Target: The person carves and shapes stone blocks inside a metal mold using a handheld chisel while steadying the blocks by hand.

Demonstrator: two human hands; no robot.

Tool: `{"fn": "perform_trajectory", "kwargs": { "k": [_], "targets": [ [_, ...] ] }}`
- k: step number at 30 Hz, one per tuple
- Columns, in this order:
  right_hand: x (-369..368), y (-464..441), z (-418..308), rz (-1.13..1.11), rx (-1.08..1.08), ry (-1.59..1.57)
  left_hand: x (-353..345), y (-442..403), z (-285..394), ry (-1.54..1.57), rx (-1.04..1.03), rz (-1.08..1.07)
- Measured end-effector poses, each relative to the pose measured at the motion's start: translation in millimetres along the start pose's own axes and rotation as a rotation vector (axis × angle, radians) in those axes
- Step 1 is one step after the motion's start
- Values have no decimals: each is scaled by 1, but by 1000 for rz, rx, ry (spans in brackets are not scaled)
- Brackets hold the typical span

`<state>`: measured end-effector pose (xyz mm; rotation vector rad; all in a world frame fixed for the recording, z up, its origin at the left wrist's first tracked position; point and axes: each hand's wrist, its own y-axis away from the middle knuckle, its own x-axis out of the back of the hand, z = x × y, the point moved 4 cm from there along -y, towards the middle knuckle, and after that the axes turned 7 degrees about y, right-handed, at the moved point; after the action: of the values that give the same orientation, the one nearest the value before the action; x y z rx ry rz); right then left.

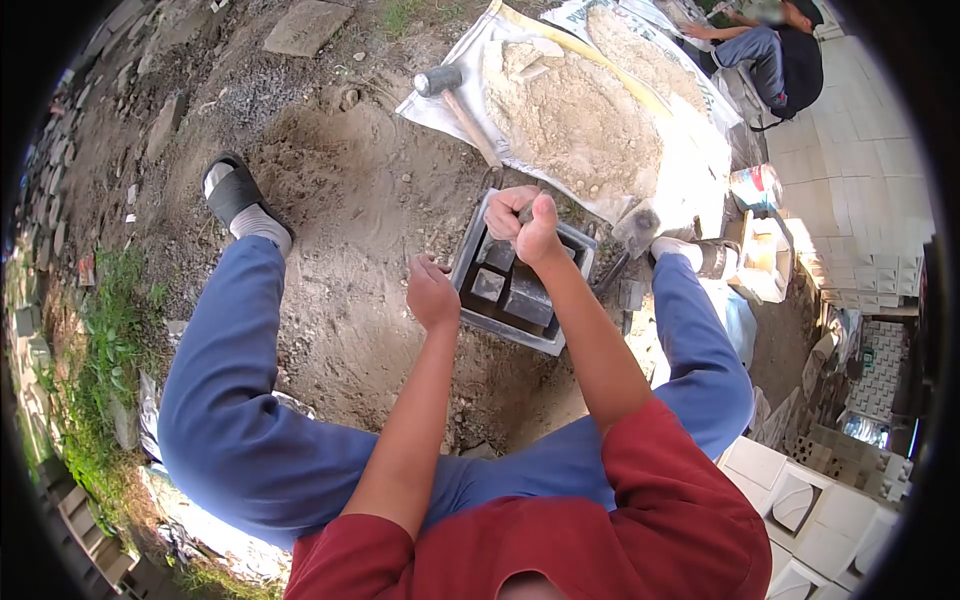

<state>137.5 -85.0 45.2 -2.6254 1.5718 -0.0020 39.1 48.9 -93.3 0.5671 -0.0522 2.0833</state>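
Note:
Between my legs on the dirt lies a square grey mould [512, 334] with a raised rim and several dark blocks inside, one of them a small square block [488, 285]. My right hand [527, 226] is closed above the mould's far side, wrapped round a dark object whose full shape is hidden by the fingers. Just left of the mould, my left hand [432, 292] hangs with its fingers curled together; whatever it may hold is hidden. A mallet [459, 115] with a wooden handle rests beyond the mould, partly on the white sack.
Sand [575, 120] is heaped on a white sack [430, 108] ahead. A hammer head [636, 230] lies near my right foot, beside a bucket [756, 187] and a box [765, 258]. Another person [795, 60] sits at the upper right. Pale blocks [845, 510] stand at the lower right.

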Motion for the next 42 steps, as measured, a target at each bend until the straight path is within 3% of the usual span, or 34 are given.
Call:
{"fn": "perform_trajectory", "kwargs": {
  "k": [6,9,12,15,17,18,25,27,31,33,36,40,42],
  "targets": [
    [-3,4,-40,43,12,-77,-8,-8,-6,48,13,19],
    [-11,22,5,3,75,-18,-8,-3,-20,111,58,21],
    [-12,12,-8,31,-18,11,-7,0,-18,127,75,9],
    [-22,14,-41,41,22,-20,-13,-9,-20,184,87,26],
    [-32,26,-16,22,30,50,-10,-1,-24,209,100,16],
    [-35,28,8,0,38,115,-8,-3,-18,258,144,8],
    [-40,35,-21,12,39,133,-13,-3,-23,655,308,29],
    [-44,45,6,33,83,136,-10,2,-20,647,326,11],
    [-39,36,-21,52,-28,89,-15,-1,-31,683,327,-20],
    [-42,40,-43,11,61,73,-17,-9,-28,715,325,4],
    [-47,51,6,-40,161,73,-8,0,-15,624,255,11],
    [-43,44,-26,-19,62,20,-11,-1,-21,609,300,-19],
    [-46,44,-36,-35,122,-16,-10,-2,-15,629,285,-3]
  ]
}}
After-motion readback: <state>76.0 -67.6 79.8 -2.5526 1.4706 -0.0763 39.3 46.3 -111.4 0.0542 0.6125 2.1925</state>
